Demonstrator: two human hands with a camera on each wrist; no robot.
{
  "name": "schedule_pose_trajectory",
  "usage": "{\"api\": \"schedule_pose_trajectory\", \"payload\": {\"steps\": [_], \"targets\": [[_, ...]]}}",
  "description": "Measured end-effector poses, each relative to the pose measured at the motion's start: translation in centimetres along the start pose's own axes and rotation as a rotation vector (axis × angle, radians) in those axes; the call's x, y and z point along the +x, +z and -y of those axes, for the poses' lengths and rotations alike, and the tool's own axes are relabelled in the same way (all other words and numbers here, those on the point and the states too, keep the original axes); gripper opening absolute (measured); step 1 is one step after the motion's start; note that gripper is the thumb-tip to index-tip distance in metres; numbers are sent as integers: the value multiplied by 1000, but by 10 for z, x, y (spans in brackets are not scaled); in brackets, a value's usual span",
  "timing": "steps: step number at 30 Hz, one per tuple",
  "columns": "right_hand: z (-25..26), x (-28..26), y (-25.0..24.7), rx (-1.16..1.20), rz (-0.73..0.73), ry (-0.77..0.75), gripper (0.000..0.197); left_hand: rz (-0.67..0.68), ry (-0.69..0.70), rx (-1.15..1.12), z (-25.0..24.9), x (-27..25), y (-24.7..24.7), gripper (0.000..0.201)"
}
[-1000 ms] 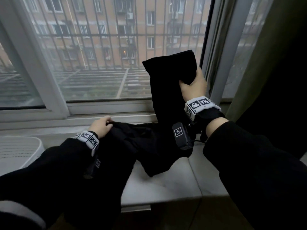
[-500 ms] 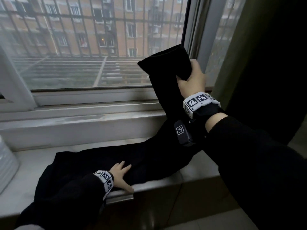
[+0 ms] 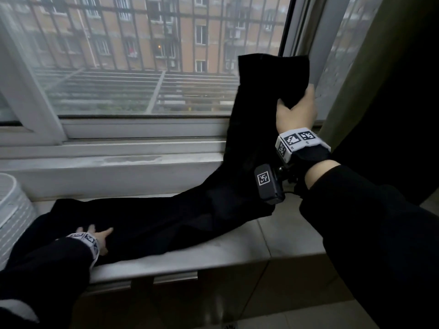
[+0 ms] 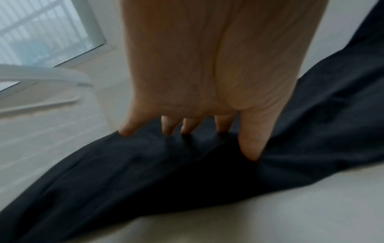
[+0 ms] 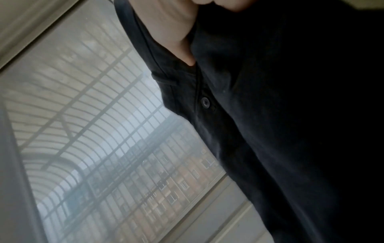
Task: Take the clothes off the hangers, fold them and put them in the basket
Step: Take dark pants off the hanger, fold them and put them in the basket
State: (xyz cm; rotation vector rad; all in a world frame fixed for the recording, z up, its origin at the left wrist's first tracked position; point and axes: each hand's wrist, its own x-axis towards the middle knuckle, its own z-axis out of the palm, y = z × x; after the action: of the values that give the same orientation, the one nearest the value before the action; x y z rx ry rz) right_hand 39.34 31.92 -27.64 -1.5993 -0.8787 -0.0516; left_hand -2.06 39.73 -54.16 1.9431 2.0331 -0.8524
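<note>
A black pair of trousers (image 3: 166, 222) lies stretched along the grey windowsill (image 3: 237, 248), with its right end raised against the window. My right hand (image 3: 297, 108) grips that raised end, thumb on the near side. In the right wrist view the fingers (image 5: 166, 24) curl into the cloth (image 5: 270, 131) above a dark button (image 5: 205, 102). My left hand (image 3: 99, 236) rests on the left part of the trousers, fingers spread. In the left wrist view its fingertips (image 4: 251, 148) press into the fabric (image 4: 166, 180). No hanger is in view.
A white slatted basket (image 3: 11, 210) stands at the far left of the sill, next to the trousers' left end. The window frame (image 3: 142, 131) runs behind. A dark curtain (image 3: 392, 91) hangs at the right. Bare sill (image 3: 285, 233) shows under my right forearm.
The trousers went from a bunched heap to lying flat along the sill. My left hand came forward and slid left over the cloth. My right hand kept its end raised.
</note>
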Motion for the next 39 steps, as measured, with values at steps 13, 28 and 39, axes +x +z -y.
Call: {"api": "schedule_pose_trajectory", "payload": {"steps": [13,28,39], "targets": [[-18,13,6,-6,-40,62,23,201,799,-168,-241,-123,-24,68],[27,-98,77,152,412,71,36,350,1043,-803,-208,-158,-19,38],[38,-200,143,27,870,-55,39,55,432,-2117,28,-81,-102,82]]}}
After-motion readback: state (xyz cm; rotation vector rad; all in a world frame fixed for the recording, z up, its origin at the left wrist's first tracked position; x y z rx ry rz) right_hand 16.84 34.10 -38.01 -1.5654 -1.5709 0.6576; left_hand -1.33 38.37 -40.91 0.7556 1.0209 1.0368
